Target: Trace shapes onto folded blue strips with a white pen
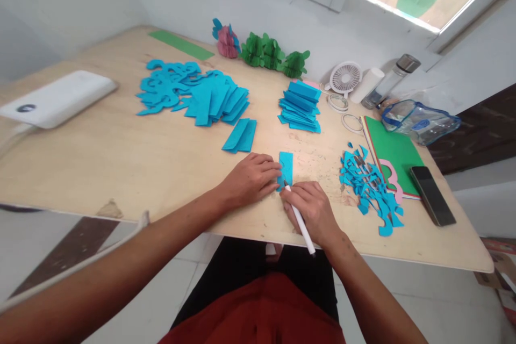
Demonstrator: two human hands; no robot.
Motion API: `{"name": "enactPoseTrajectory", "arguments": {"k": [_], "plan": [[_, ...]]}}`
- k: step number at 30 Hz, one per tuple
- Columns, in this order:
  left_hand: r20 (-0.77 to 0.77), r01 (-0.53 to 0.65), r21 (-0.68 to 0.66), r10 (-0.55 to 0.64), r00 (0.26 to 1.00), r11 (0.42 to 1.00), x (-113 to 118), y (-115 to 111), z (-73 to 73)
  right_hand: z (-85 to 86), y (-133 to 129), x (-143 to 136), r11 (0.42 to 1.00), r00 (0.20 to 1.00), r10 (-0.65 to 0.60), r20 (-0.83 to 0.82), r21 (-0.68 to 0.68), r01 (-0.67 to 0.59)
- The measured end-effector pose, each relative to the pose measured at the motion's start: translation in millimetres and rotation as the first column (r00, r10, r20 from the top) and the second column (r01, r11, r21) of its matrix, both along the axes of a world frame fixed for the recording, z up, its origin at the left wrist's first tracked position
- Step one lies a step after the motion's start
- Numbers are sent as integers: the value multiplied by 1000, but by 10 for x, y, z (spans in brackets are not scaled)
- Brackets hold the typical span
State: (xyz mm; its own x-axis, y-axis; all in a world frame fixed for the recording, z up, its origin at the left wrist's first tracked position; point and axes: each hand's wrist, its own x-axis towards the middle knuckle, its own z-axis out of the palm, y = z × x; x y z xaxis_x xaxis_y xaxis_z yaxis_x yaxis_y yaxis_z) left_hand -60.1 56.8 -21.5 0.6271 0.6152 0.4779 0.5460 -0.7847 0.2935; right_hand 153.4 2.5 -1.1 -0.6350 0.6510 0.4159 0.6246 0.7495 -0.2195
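A small blue paper strip (pixel 286 162) lies on the table in front of me, with a dark curved line drawn on it. My left hand (pixel 255 178) rests flat at its left edge, fingers stretched out and touching the paper. In my right hand (pixel 312 205) is a white pen (pixel 300 219), its tip down on the lower part of the strip. The right fingers are closed around the pen and cover a corner of the paper. Just beyond my left hand lie folded blue paper pieces (pixel 240 135).
Blue cut-out shapes (pixel 169 86), folded blue papers (pixel 217 98) and a blue stack (pixel 299 107) sit farther back. Blue scraps (pixel 366 183), a green folder (pixel 397 150) and a phone (pixel 432 194) are at right. A white power bank (pixel 60 98) lies left. Near the wall stands a small fan (pixel 345 78).
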Motion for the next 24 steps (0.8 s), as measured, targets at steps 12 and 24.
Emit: {"name": "enactPoseTrajectory", "arguments": {"k": [12, 24], "plan": [[-14, -2, 46, 3, 1000, 999, -12, 5, -11, 133, 4, 16, 956, 923, -150, -356, -292, 43], [-10, -9, 63, 10, 1000, 998, -8, 22, -34, 43, -108, -172, 718, 553, -596, -582, -695, 42]]}}
